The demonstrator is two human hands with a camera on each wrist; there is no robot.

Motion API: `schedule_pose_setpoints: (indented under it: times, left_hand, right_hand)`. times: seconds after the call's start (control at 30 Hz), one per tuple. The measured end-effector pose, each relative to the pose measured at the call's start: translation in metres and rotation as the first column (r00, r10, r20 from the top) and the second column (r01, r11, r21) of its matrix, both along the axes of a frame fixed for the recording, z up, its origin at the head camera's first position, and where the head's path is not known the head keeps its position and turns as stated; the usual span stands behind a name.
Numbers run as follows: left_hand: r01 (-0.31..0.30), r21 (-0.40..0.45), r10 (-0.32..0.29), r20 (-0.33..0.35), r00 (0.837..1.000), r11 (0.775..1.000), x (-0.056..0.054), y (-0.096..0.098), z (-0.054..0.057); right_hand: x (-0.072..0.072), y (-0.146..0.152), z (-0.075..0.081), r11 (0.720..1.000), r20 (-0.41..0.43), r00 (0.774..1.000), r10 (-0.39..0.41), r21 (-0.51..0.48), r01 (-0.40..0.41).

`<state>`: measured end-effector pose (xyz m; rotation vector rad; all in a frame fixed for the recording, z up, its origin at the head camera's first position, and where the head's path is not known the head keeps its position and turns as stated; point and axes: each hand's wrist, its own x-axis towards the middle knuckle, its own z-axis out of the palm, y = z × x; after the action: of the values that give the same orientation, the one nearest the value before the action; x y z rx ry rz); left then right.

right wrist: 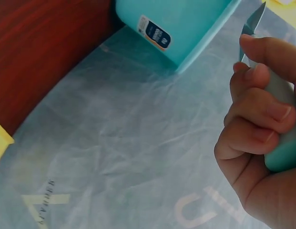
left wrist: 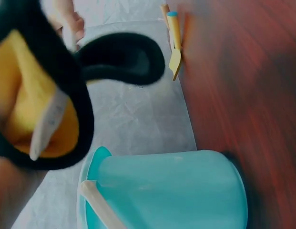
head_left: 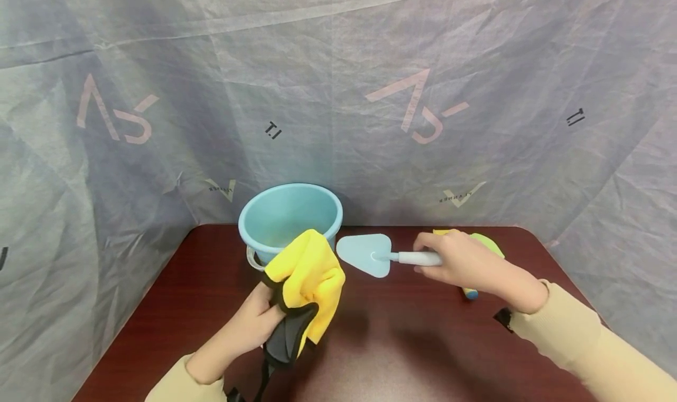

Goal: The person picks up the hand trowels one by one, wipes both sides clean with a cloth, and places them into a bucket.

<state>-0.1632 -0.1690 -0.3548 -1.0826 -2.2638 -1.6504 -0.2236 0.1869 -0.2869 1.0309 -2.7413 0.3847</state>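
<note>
My left hand (head_left: 259, 317) grips a soft yellow cloth bag (head_left: 312, 272) with black edging, crumpled and held up in front of the bucket. Its black-rimmed opening and a pale strip inside show in the left wrist view. In my right hand (head_left: 457, 258) is a light blue trowel (head_left: 365, 254), held level by its pale handle with the blade pointing left. Fingers (right wrist: 262, 114) curl round that handle in the right wrist view. The light blue bucket (head_left: 248, 228) stands upright at the back left of the table, its white handle (left wrist: 102, 205) hanging down the side.
Behind and under my right hand lie a yellow-handled tool with a blue end (head_left: 469, 293) and a green piece (head_left: 488, 244), partly hidden. A grey printed cloth (head_left: 338, 96) hangs along the back and sides of the dark red table (head_left: 423, 343).
</note>
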Motion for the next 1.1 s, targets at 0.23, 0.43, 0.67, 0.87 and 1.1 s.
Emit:
schedule_pose_setpoints:
  times: [0.23, 0.43, 0.67, 0.87, 1.1]
  left_hand:
    - [-0.136, -0.173, 0.095, -0.229, 0.969, 0.975, -0.006, 0.009, -0.004]
    - [-0.166, -0.259, 0.070, -0.344, 0.936, 0.951, -0.007, 0.016, -0.006]
    - [-0.267, -0.343, 0.044, -0.538, 0.841, 0.901, -0.008, 0.022, -0.008]
    - [-0.351, -0.406, -0.011, -0.667, 0.745, 0.844, -0.010, 0.029, -0.014]
    - [-0.368, -0.398, -0.055, -0.737, 0.674, 0.840, -0.014, 0.038, -0.020]
  right_hand:
    - [-0.020, -0.022, 0.023, 0.999, -0.004, 1.000, 0.022, -0.031, -0.022]
    - [-0.034, -0.042, 0.037, 0.997, 0.054, 0.998, 0.037, -0.063, -0.033]
    - [-0.046, -0.070, 0.047, 1.000, 0.107, 0.994, 0.020, -0.026, -0.017]
    - [-0.060, -0.094, 0.047, 0.999, 0.093, 0.995, 0.046, 0.002, -0.046]
    - [-0.077, -0.120, 0.054, 0.998, 0.112, 0.993, 0.043, 0.051, -0.049]
